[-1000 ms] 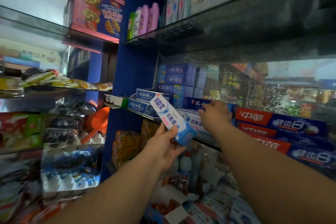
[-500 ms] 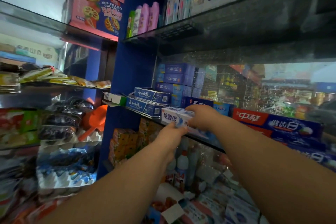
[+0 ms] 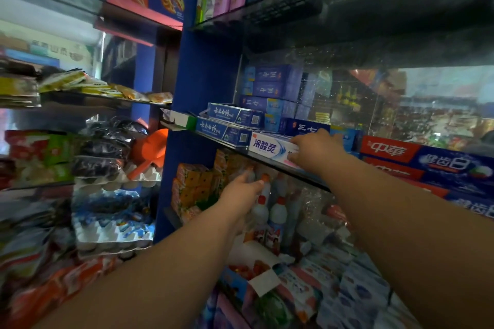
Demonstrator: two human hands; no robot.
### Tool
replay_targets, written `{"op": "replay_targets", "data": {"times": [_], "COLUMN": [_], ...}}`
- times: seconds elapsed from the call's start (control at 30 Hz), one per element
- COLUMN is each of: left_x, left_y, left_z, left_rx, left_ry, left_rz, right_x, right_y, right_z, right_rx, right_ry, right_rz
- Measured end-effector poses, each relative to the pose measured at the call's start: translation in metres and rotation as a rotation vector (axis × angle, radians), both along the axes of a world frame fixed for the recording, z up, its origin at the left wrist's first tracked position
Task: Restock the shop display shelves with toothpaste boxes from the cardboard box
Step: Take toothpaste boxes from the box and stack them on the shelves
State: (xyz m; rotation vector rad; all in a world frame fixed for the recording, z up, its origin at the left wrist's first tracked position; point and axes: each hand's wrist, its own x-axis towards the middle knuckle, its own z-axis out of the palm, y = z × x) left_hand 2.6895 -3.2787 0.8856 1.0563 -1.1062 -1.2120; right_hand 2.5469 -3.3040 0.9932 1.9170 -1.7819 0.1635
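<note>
A white toothpaste box (image 3: 268, 147) lies on the glass shelf (image 3: 307, 178), at its front edge, beside two stacked blue toothpaste boxes (image 3: 224, 132). My right hand (image 3: 316, 151) holds the white box at its right end, fingers over the top and thumb at the front. Below the shelf, my left hand (image 3: 240, 193) hangs in the air with relaxed fingers and nothing in it. More white and blue toothpaste boxes (image 3: 355, 283) lie in a heap at the bottom right.
Red and blue toothpaste boxes (image 3: 427, 163) are stacked to the right on the same shelf, darker blue boxes (image 3: 272, 83) behind. White bottles with orange caps (image 3: 276, 212) stand under the shelf near my left hand. A blue upright (image 3: 187, 88) bounds the shelf on the left.
The white box went from my left hand onto the shelf's front edge. My left hand let go and dropped below the shelf. My right hand stayed on the box's right end.
</note>
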Motion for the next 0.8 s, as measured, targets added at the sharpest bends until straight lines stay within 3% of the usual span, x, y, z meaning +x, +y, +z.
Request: {"op": "replay_targets", "data": {"times": [0.1, 0.3, 0.57, 0.67, 0.8], "left_x": [0.012, 0.033, 0.067, 0.089, 0.119], "left_y": [0.006, 0.004, 0.006, 0.013, 0.017], "left_z": [-0.003, -0.007, -0.037, -0.068, -0.122], "left_rx": [0.031, 0.022, 0.057, 0.093, 0.13], "left_ry": [0.067, 0.015, 0.022, 0.087, 0.003], "left_rz": [0.004, 0.084, 0.115, 0.188, 0.28], "right_x": [0.013, 0.054, 0.119, 0.144, 0.174], "right_y": [-0.003, -0.004, 0.009, 0.003, -0.001], "right_z": [-0.005, -0.014, -0.069, -0.117, -0.191], "right_rx": [-0.117, -0.257, -0.152, -0.058, 0.075], "right_ry": [0.039, 0.086, 0.001, -0.014, -0.056], "right_rz": [0.045, 0.175, 0.352, 0.388, 0.446]}}
